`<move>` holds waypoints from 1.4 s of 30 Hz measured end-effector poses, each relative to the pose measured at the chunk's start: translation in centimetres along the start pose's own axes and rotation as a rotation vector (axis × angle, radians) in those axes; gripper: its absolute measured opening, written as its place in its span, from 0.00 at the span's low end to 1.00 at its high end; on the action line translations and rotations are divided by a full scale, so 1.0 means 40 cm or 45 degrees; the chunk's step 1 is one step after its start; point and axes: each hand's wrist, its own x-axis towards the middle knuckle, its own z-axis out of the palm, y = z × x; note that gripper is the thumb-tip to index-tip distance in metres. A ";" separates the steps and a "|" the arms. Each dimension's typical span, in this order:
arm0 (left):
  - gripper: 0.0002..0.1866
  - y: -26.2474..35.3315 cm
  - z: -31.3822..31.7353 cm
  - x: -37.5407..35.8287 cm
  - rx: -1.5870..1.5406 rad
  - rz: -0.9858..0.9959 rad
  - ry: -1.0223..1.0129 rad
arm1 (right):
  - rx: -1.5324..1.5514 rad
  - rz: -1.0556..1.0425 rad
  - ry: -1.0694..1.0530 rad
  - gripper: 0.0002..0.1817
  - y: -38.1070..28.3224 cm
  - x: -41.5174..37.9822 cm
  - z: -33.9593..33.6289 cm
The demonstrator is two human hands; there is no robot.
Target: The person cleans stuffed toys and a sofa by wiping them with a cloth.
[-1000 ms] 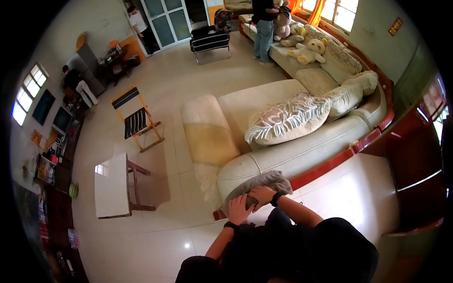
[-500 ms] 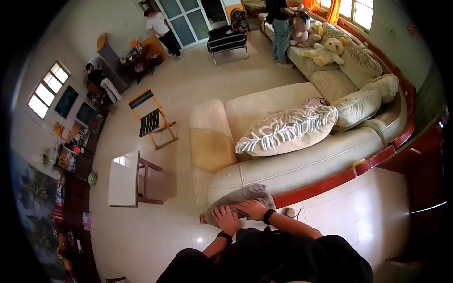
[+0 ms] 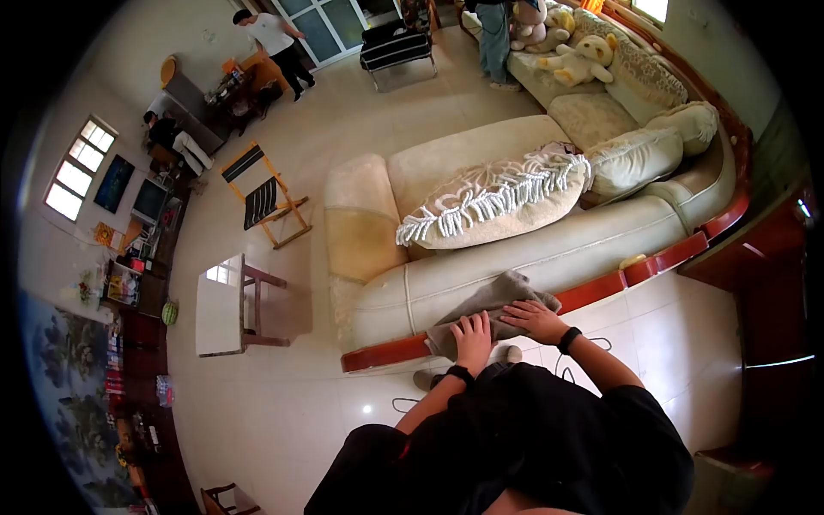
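Note:
A grey-brown cloth (image 3: 493,300) is draped over the red wooden trim (image 3: 386,354) along the back of the beige sofa (image 3: 481,163). My left hand (image 3: 473,337) lies on the cloth's lower part with its fingers stretched out. Just to the right, my right hand (image 3: 534,321) rests flat on the cloth near its right end, fingers apart. Both palms press the cloth against the trim rather than gripping it. The underside of the cloth is hidden.
A fringed cushion (image 3: 506,202) lies on the sofa, with plush toys (image 3: 584,62) farther back. A wooden folding chair (image 3: 264,196) and a white-topped table (image 3: 221,307) stand to the left. Three other people are across the room, one in a white shirt (image 3: 269,34).
Both hands and the cloth have shifted right along the trim, uncovering its left end. My view has moved too. The person in the white shirt has an arm held out now.

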 end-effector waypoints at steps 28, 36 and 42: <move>0.46 -0.095 0.021 0.000 -0.370 0.067 -0.214 | -0.158 0.192 -0.103 0.48 0.028 0.080 0.044; 0.48 -0.148 0.055 -0.021 -0.288 0.341 0.025 | -0.419 0.562 -0.076 0.30 -0.062 0.123 0.120; 0.30 -0.293 0.070 -0.090 -0.320 0.574 0.200 | -0.376 0.706 0.226 0.37 -0.209 0.173 0.157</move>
